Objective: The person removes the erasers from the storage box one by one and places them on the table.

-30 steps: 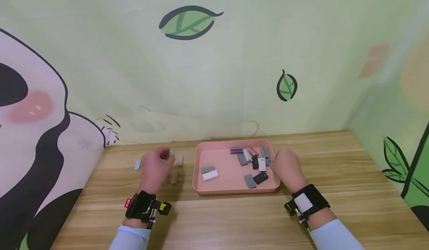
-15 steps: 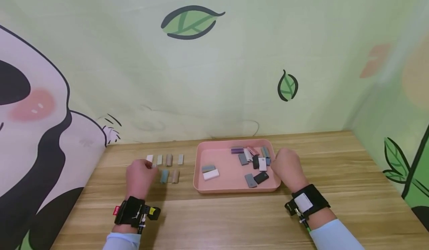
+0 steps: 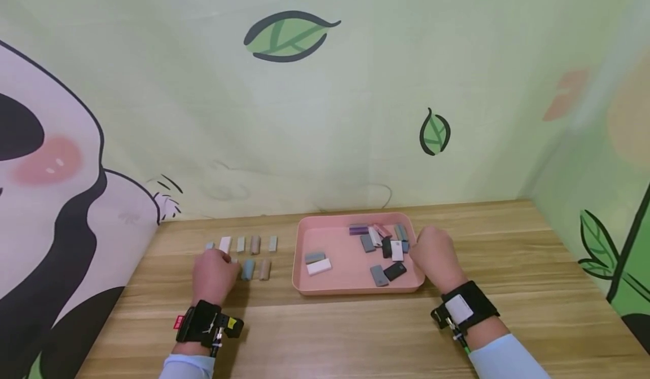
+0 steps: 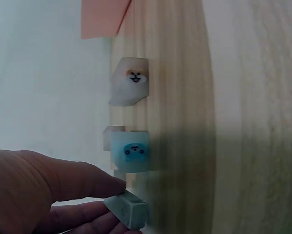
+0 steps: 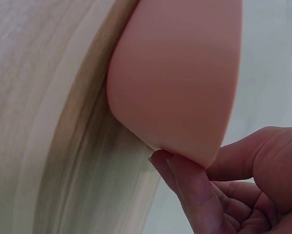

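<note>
My left hand [image 3: 214, 273] pinches a small pale grey-green block [image 4: 132, 210] between thumb and fingers, close over the table. In the left wrist view, a light blue block with a printed animal face [image 4: 131, 152] stands beside it. Further off is a beige block with a dog's face [image 4: 131, 82]. In the head view those two lie as a blue block [image 3: 247, 269] and a beige block [image 3: 264, 269] in a front row. My right hand [image 3: 435, 258] grips the right end of the pink tray [image 5: 180, 83], thumb and fingers on its rim.
Behind the front row lies a back row with a white block [image 3: 225, 244], a pale block [image 3: 241, 244], a brownish block [image 3: 255, 245] and others. Inside the tray are several loose blocks, among them a black one [image 3: 395, 270] and a white one [image 3: 319, 267]. A printed cloth wall [image 3: 325, 159] rises behind the table.
My left hand has moved left and down from over the back row to the front row's left end, carrying the block. My right hand stays on the tray.
</note>
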Tool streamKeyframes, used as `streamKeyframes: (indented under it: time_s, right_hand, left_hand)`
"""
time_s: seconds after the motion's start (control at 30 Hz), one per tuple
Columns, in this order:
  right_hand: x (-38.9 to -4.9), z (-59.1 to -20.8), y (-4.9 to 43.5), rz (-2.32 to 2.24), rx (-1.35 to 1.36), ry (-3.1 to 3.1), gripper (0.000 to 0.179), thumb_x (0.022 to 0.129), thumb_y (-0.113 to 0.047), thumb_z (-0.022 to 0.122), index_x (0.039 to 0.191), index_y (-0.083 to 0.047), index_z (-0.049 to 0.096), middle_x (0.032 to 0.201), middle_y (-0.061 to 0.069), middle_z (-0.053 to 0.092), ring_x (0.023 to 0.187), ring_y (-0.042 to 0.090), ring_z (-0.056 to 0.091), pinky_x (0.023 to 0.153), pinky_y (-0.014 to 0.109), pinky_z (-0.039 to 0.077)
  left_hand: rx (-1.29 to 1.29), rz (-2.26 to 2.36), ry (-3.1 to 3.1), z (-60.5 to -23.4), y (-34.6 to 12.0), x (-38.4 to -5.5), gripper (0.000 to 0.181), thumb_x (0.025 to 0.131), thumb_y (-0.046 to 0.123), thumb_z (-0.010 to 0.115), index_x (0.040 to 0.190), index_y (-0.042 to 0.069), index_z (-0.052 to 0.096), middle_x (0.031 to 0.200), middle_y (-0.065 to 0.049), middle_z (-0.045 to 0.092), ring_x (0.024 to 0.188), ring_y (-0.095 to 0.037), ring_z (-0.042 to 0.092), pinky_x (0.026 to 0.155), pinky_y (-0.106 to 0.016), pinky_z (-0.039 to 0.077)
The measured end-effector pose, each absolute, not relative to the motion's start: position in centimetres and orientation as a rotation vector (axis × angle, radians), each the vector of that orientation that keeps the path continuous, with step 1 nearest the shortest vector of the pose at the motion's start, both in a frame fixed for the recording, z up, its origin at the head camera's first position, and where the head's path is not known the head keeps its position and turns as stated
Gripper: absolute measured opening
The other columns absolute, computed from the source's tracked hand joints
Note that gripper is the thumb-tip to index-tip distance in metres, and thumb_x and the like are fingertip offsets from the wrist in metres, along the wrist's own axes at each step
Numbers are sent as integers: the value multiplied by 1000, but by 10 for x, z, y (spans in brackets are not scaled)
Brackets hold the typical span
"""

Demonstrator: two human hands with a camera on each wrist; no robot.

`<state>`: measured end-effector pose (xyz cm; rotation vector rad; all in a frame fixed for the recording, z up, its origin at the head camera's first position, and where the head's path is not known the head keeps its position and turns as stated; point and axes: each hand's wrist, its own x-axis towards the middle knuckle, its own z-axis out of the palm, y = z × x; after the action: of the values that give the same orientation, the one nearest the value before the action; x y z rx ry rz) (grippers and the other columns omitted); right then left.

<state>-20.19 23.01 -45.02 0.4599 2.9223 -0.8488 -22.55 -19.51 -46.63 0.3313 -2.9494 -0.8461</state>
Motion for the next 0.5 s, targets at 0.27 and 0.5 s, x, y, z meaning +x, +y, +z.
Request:
streamKeyframes:
  time_s: [0.27, 0.5]
  right_hand:
    - [-201, -450, 230, -833, 453, 2926, 20, 84, -10, 60, 66, -3, 63, 53, 4, 48, 48, 18, 53, 41, 23, 35]
    - [-201, -449, 230, -849, 457, 2918, 21, 85, -10, 59, 65, -3, 62, 53, 4, 48, 48, 18, 54, 41, 23, 36]
  left_hand:
    - [354, -846, -2961, -470, -195, -226, 14, 80, 16, 64, 75, 3, 65, 64, -7, 57, 55, -18, 52, 45, -28, 39]
    - [374, -835, -2982, -469, -197, -226, 16, 80, 17, 64, 71, 4, 62, 61, -5, 54, 54, -19, 50, 44, -29, 37]
